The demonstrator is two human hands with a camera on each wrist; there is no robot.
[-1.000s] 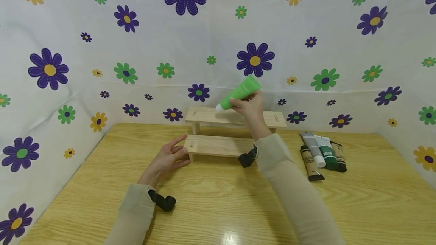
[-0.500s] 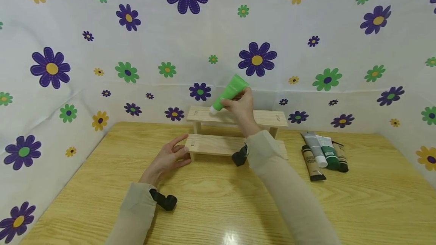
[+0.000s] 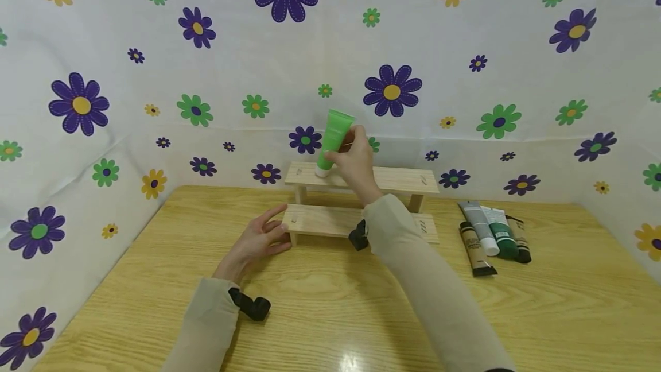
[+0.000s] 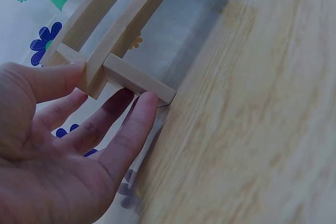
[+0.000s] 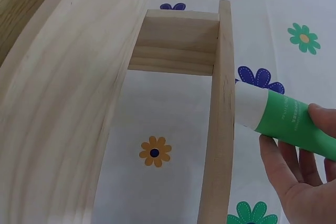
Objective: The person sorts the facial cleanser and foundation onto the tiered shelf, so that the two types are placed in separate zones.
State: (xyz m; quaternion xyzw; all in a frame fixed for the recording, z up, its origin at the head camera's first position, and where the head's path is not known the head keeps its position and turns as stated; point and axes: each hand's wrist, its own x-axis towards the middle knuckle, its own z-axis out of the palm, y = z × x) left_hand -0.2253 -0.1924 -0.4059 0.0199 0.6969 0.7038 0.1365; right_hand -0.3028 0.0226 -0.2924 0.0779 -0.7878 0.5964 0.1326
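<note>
green tube (image 3: 333,135) pinched by right hand (image 3: 356,161); left hand (image 3: 255,238) touches stand (image 3: 325,220)

Head view high, well back, facing forward-down; wrist views close, tilted, sharing wooden stand (image 3: 330,221), green tube (image 5: 287,120).

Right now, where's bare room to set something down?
Free: wooden table left of the left hand, between the sleeves, and in front of the four squeeze tubes; upper shelf right of the right hand; lower shelf, between left hand and right wrist camera. Crowded: upper shelf's left part, around the green squeeze tube; table's right rear, under those four.
</note>
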